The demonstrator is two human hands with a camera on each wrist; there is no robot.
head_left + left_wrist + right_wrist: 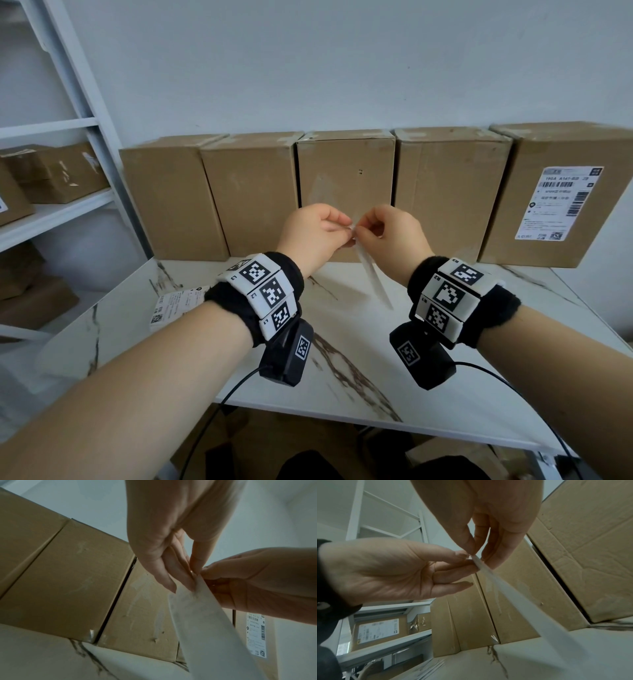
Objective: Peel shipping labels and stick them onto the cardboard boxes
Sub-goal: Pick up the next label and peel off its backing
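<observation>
A: Scene, big to small. Marble bench (359,370), five boxes (346,192) in a row along the wall. Far-right box (561,192) has a printed label on it; the other four look bare. Shelf (51,209) on the left with more cartons. Spare labels (174,303) flat on the bench by the left wrist.

B: And the one being worked?

A: Label (371,274) is held up in the air in front of the middle box, edge-on to the head cam, hanging down toward the bench. Left hand (313,236) and right hand (394,236) meet at its top corner, both pinching it. The rest hangs free below the fingers (195,563).

B: Peeled yet?

A: Can't tell. Looks like they're picking at the corner to split label from liner.

B: Risks?

A: My guess: corner tears or creases if the fingers pull before the layers separate. Once it's free, the loose tail could fold back and stick to itself or to a hand. Nothing supports it below the pinch, so it could also go on crooked.
</observation>
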